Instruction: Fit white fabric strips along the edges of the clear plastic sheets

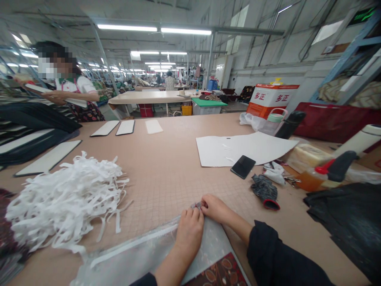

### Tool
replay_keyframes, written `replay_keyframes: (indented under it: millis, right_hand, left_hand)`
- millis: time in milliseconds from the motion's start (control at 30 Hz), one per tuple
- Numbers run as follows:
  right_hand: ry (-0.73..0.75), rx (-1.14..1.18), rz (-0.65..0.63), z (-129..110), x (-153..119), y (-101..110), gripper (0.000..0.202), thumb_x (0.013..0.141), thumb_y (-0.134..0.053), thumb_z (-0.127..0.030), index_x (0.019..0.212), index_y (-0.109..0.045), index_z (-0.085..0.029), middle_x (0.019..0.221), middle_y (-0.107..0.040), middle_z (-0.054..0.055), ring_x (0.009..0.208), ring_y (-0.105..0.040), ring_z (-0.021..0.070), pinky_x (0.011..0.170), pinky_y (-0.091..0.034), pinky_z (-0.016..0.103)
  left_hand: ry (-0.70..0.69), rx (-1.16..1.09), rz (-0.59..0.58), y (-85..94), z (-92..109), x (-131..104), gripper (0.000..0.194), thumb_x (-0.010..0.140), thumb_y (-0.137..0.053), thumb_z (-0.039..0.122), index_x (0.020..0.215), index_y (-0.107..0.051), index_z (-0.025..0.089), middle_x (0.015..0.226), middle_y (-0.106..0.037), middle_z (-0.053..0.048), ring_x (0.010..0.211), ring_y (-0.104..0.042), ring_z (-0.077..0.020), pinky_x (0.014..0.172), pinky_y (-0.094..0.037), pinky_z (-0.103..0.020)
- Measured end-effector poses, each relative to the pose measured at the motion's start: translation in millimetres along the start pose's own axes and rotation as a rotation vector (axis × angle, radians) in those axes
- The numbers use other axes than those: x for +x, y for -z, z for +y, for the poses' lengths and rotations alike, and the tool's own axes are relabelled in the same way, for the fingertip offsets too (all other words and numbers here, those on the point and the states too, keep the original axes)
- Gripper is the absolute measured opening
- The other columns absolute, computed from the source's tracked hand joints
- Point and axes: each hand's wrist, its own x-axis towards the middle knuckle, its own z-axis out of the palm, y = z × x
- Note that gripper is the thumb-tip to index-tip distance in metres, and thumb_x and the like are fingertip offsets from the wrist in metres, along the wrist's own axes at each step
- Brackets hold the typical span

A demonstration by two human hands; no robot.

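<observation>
A translucent plastic bag (131,260) with a white strip along its edge lies at the front of the table, a dark red patterned piece (218,274) at its lower right. My left hand (190,228) rests over the bag's far corner with fingers bent and pressed together. Right beside it, my right hand (212,207) pinches at the same corner, where a small greyish bit (197,205) shows between the hands. Both hands are closed on this corner and nearly touch. A big heap of white strips (71,198) lies to the left.
A black phone (243,167) overlaps a white sheet (244,149). Grey glove (264,190), orange spray bottle (315,178) and black plastic (348,222) lie right. White-topped panels (47,159) sit left. Across the table, a person (71,85) holds a panel.
</observation>
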Motion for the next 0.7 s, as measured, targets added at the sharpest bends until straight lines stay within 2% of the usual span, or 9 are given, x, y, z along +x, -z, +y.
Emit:
replay_keyframes:
  millis: [100, 300, 467, 600, 700]
  right_hand:
    - [-0.004, 0.0, -0.02, 0.3, 4.1, 0.7, 0.009, 0.065, -0.052, -0.011, 0.071, -0.056, -0.016, 0.07, -0.058, 0.001, 0.063, -0.048, 0.0124, 0.056, -0.029, 0.022]
    - [0.003, 0.032, -0.007, 6.4, 5.3, -5.9, 0.006, 0.073, -0.051, -0.022, 0.073, -0.055, -0.016, 0.071, -0.059, 0.002, 0.065, -0.05, 0.0129, 0.057, -0.032, 0.022]
    - [0.008, 0.026, 0.063, 5.8, 3.0, -10.3, 0.007, 0.076, -0.047, -0.015, 0.075, -0.054, -0.016, 0.077, -0.058, 0.003, 0.073, -0.05, 0.0148, 0.066, -0.035, 0.025]
    - [0.074, 0.094, 0.198, -1.4, -12.8, -14.2, 0.015, 0.08, -0.039, -0.012, 0.08, -0.054, -0.016, 0.084, -0.056, 0.005, 0.081, -0.051, 0.0155, 0.074, -0.039, 0.026]
    - [0.188, 0.165, 0.24, -4.0, -28.3, -21.5, 0.02, 0.081, -0.037, -0.01, 0.085, -0.056, -0.017, 0.087, -0.057, 0.005, 0.086, -0.051, 0.0164, 0.079, -0.04, 0.027]
  left_hand:
    - [0.004, 0.005, 0.006, 0.0, -0.8, 0.4, 0.03, 0.083, -0.039, 0.01, 0.11, -0.051, 0.012, 0.098, -0.056, -0.009, 0.086, -0.05, -0.022, 0.074, -0.043, -0.038]
    - [0.003, 0.001, 0.02, 0.5, -0.7, -0.1, 0.03, 0.083, -0.039, 0.01, 0.11, -0.051, 0.012, 0.099, -0.056, -0.009, 0.086, -0.051, -0.0214, 0.074, -0.043, -0.037]
    - [0.014, -0.008, 0.022, 3.1, -0.1, -1.1, 0.03, 0.083, -0.041, 0.011, 0.111, -0.051, 0.013, 0.102, -0.056, -0.009, 0.088, -0.05, -0.0223, 0.076, -0.043, -0.038]
    - [0.078, -0.074, 0.032, 1.8, 1.0, -2.5, 0.026, 0.083, -0.042, 0.011, 0.106, -0.054, 0.016, 0.098, -0.056, -0.007, 0.086, -0.051, -0.021, 0.073, -0.044, -0.036]
    - [0.202, -0.191, 0.052, 0.9, -1.7, -3.1, 0.022, 0.083, -0.044, 0.012, 0.1, -0.056, 0.018, 0.093, -0.057, -0.005, 0.086, -0.051, -0.0203, 0.074, -0.043, -0.035]
